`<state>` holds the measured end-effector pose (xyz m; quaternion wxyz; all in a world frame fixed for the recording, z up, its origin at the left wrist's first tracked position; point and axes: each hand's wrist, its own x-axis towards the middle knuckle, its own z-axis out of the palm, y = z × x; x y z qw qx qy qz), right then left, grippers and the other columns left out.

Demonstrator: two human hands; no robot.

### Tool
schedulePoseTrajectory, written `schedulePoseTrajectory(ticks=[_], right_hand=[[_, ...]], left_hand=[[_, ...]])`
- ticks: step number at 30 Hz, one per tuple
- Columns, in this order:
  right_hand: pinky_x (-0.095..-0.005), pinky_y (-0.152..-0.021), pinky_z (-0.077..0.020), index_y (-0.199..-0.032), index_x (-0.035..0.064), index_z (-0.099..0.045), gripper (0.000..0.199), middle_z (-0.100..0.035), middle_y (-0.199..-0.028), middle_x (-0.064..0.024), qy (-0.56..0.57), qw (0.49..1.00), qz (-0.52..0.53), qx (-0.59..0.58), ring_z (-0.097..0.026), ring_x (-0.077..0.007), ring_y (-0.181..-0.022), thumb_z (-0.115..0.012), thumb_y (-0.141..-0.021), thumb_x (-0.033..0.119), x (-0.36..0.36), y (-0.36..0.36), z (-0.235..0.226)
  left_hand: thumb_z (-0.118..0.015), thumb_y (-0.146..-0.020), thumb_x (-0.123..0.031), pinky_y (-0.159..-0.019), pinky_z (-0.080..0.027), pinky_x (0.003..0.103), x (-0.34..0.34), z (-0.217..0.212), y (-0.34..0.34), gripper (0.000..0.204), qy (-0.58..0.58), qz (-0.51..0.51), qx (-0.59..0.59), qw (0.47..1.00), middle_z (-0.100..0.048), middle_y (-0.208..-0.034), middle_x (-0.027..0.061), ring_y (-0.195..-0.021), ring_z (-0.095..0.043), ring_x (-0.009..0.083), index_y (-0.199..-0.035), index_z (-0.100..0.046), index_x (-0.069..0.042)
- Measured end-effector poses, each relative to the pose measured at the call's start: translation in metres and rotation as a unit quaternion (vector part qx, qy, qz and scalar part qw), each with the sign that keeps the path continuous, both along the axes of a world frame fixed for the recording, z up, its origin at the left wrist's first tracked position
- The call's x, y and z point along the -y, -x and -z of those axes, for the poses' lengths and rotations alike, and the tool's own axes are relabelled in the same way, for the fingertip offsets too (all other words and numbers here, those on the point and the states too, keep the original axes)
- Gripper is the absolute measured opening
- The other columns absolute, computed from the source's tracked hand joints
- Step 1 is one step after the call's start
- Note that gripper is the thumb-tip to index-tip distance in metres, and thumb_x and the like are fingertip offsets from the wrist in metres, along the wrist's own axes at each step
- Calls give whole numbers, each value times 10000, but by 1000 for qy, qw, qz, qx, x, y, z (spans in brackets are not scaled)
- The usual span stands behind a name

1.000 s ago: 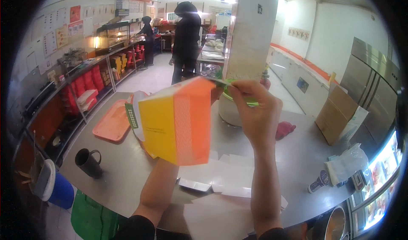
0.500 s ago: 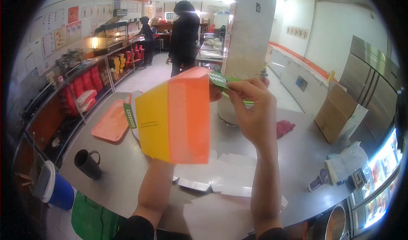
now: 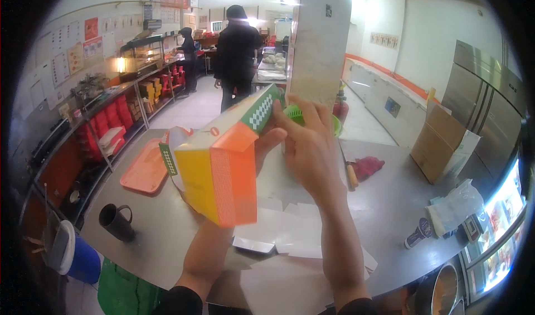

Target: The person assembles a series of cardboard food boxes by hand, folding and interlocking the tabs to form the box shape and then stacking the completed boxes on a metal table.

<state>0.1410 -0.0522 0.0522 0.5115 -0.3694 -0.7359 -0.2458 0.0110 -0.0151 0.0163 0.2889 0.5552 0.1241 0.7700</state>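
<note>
Tilted since the earlier frames, the folded cardboard food box (image 3: 214, 167) now shows its orange end panel and a green-and-white checkered edge, where before its flat yellow and orange face was turned to the camera. It is held up in the air above the steel surface (image 3: 390, 214), between the two hands. Left hand (image 3: 264, 148): mostly hidden behind the box, only the thumb side showing, closed on the box from behind. Right hand (image 3: 309, 145): fingers curled over the box's upper right corner, gripping it. Green basket (image 3: 298, 114): partly covered by the right hand's fingers. Loose white paper sheets (image 3: 290, 231): spread on the surface under the forearms. Pink tray (image 3: 146, 170) and dark mug (image 3: 116, 221): to the left, well apart from the hands. Red cloth (image 3: 369, 165) and wooden-handled tool (image 3: 351, 175): to the right of the wrist. Cardboard carton (image 3: 437, 148), plastic bag (image 3: 454, 206) and small cup (image 3: 417, 236): far right. Tiled pillar (image 3: 319, 42): directly behind the box. Two people in dark clothing (image 3: 235, 47): standing in the aisle beyond.
</note>
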Motion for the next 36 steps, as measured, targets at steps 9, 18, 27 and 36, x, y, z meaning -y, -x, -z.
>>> schedulePoseTrajectory(ticks=[9,18,27,36], right_hand=[[-429,-1017,-500,-1478,96,-553,653,-668,-1315,-191,96,970,-218,-48,-679,-363,-1130,-760,-860,138,5,-5,-7],[-451,-1023,-515,-1321,68,-603,463,-633,-1364,-205,78,976,-204,-1,-630,-415,-1237,-666,-869,-11,-3,0,-8],[-416,-953,-567,-1265,-14,-604,439,-642,-1320,-260,143,925,-307,-175,-648,-409,-1205,-741,-852,48,5,20,-2],[-369,-727,-539,-1132,-38,-723,241,-719,-1120,-178,126,951,-120,-254,-723,-341,-983,-711,-904,37,-1,2,-1]], left_hand=[[-772,-882,-68,-786,-575,265,-5,6,-1,596,16,53,-166,985,-599,-1232,107,-992,-680,148,-1377,-445,-17],[-792,-899,-115,-833,-514,211,-3,-5,9,639,-67,192,50,978,-613,-1244,66,-1080,-620,116,-1438,-460,-30],[-727,-962,-90,-705,-528,234,-18,0,10,255,-17,-51,23,998,-670,-1017,53,-857,-656,97,-1169,-592,-27],[-713,-953,-28,-642,-495,215,-6,-4,8,221,-100,-156,-232,955,-746,-976,95,-738,-643,80,-1168,-690,17]])
